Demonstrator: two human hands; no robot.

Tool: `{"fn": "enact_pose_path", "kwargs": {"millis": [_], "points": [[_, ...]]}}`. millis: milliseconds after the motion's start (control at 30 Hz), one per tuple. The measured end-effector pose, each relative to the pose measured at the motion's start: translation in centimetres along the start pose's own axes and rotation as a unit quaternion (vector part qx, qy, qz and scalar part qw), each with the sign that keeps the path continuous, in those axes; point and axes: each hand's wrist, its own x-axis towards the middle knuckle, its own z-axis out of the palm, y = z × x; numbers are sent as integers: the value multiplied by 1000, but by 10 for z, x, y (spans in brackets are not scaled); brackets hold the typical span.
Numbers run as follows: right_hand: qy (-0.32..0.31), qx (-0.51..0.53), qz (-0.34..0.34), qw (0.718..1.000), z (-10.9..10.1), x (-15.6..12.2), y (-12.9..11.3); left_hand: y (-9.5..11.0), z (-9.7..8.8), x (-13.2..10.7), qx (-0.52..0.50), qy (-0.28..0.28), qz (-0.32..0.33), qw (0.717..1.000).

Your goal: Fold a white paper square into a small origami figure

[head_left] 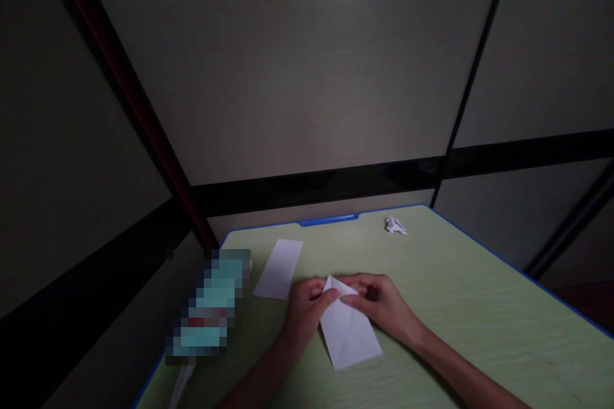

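Observation:
A white sheet of paper [349, 332] lies on the green table [480, 307] in front of me, its far end folded to a point. My left hand [307, 303] pinches the left side of that point. My right hand [378, 299] presses and pinches the right side of the fold. Both hands have their fingers closed on the paper.
A second white paper strip [279, 268] lies flat to the left of my hands. A small folded paper figure [395, 225] sits near the table's far edge. A blurred teal object [211, 310] rests at the left edge. Dark wall panels stand behind the blue-rimmed table.

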Motion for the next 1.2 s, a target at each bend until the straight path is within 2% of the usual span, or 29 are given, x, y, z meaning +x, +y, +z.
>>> {"fn": "enact_pose_path", "kwargs": {"millis": [167,433,700,900,1133,1200], "points": [[9,53,19,998,2,2,1,-1,-1,1,24,24,5,999],[34,18,35,999,3,2,-2,1,1,-3,53,23,31,998],[27,0,19,999,-1,3,4,-1,1,-3,13,-42,31,999],[22,30,19,999,-3,3,5,-3,-3,1,-10,-74,43,996],[-13,-28,1,1000,1,-2,1,-4,0,-2,34,-118,10,992],[-26,-36,0,999,2,-3,1,-4,0,-4,53,-115,8,992]]}}
